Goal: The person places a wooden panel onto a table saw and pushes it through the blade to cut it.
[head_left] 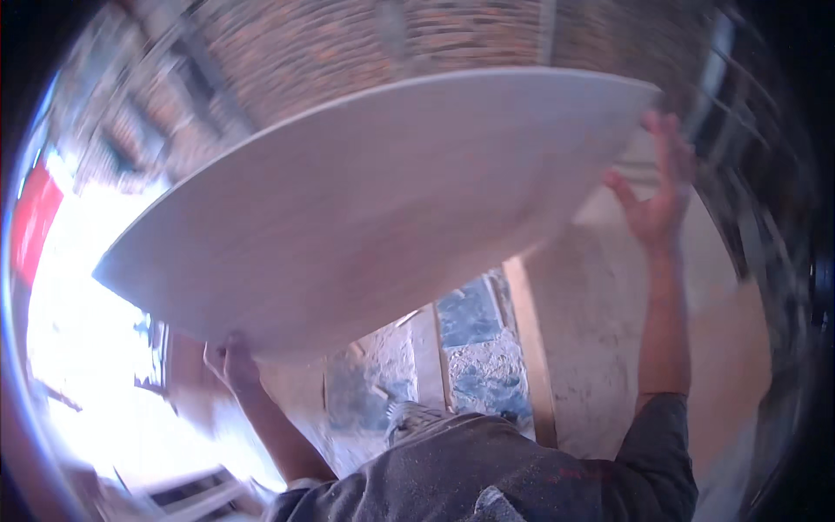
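Note:
A large, pale, flat wooden board is raised in front of me and tilted, its edges bent by the lens. At its lower left edge my left hand is closed on the board, with the fingers partly hidden against it. My right hand stands upright beside the board's right end, thumb and fingers apart. Motion smears it, and whether the fingertips touch the edge I cannot tell.
Below the board lies a dusty floor with dark patches, crossed by wooden strips. More pale panels stand to the right. A brick wall rises at the back. Glaring daylight comes in at the left, near a red surface.

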{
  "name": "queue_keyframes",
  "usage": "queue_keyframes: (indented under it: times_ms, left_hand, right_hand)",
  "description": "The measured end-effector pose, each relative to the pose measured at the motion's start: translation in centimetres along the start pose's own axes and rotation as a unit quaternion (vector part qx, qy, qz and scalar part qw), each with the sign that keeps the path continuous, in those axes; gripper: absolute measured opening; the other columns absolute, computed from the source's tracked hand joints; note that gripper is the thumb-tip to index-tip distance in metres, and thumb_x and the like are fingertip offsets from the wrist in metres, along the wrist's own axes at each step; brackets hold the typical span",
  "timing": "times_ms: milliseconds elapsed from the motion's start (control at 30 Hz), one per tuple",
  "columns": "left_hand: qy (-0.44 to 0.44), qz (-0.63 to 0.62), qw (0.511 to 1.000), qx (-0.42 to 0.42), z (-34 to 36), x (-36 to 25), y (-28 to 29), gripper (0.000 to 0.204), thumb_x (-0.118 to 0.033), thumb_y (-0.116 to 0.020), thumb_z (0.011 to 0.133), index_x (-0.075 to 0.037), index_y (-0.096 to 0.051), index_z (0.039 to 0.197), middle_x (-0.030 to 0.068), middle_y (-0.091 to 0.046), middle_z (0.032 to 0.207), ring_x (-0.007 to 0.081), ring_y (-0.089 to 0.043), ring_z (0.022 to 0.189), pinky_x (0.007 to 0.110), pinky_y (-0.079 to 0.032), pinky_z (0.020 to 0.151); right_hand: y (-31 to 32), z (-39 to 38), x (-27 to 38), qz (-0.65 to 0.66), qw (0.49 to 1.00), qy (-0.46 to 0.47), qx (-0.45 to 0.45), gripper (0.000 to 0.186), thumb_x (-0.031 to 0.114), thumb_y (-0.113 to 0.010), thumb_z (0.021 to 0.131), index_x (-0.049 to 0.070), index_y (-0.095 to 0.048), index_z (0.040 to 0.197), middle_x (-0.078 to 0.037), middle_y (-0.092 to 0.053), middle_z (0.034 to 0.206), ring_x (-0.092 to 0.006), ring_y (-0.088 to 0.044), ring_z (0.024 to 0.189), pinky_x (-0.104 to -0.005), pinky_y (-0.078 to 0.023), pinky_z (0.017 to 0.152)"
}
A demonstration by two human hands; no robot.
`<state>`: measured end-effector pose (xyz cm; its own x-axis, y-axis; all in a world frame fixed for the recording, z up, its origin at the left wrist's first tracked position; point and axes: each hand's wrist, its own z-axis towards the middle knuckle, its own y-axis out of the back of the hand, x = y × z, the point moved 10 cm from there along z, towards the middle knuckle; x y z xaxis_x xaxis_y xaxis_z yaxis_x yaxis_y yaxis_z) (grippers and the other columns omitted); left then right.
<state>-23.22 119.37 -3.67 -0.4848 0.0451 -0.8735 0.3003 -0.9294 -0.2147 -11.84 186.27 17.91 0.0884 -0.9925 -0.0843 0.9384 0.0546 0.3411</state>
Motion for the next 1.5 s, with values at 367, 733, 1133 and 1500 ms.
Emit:
queue_keyframes:
  times_ms: [367,733,1133,1500]
  left_hand:
    - [0.190,0.086,0.977,-0.043,-2.0,4.0,24.9,0.018,0.002,-0.074,0.072,0.004,-0.072,0.090,0.0098,-0.072,0.086,0.0162,-0.068,0.080,0.030,-0.055,0.077]
    - [0.238,0.208,0.946,-0.075,6.7,16.4,40.4,0.048,-0.028,-0.084,0.073,-0.002,-0.071,0.111,0.0127,-0.067,0.116,0.0214,-0.062,0.106,0.035,-0.048,0.091]
    - [0.615,0.091,0.751,-0.223,-2.1,25.9,45.6,0.084,-0.066,-0.067,0.079,-0.001,-0.056,0.132,0.0175,-0.057,0.132,0.0292,-0.059,0.116,0.051,-0.049,0.090]
    - [0.463,-0.223,0.768,-0.384,12.8,27.1,47.8,0.114,-0.083,-0.049,0.077,0.007,-0.029,0.146,0.0204,-0.049,0.140,0.0296,-0.057,0.117,0.049,-0.051,0.090]
  right_hand:
    - [-16.6,7.0,25.2,0.172,0.927,0.125,0.309,0.050,0.037,-0.091,0.056,0.005,-0.063,0.081,-0.012,-0.062,0.086,-0.0333,-0.060,0.088,-0.0438,-0.045,0.086]
    - [-29.2,8.0,45.2,0.162,0.910,0.251,0.288,0.055,0.034,-0.090,0.061,0.005,-0.062,0.097,-0.013,-0.061,0.104,-0.0352,-0.054,0.108,-0.0459,-0.040,0.093]
    - [-53.7,9.6,71.6,0.324,0.825,0.295,0.356,0.034,0.030,-0.081,0.065,0.007,-0.056,0.067,-0.012,-0.054,0.066,-0.0346,-0.056,0.066,-0.0447,-0.040,0.059]
    - [-67.5,9.3,98.0,0.430,0.717,0.429,0.342,0.033,0.032,-0.079,0.067,0.008,-0.056,0.066,-0.007,-0.056,0.066,-0.0300,-0.057,0.064,-0.0429,-0.042,0.057]
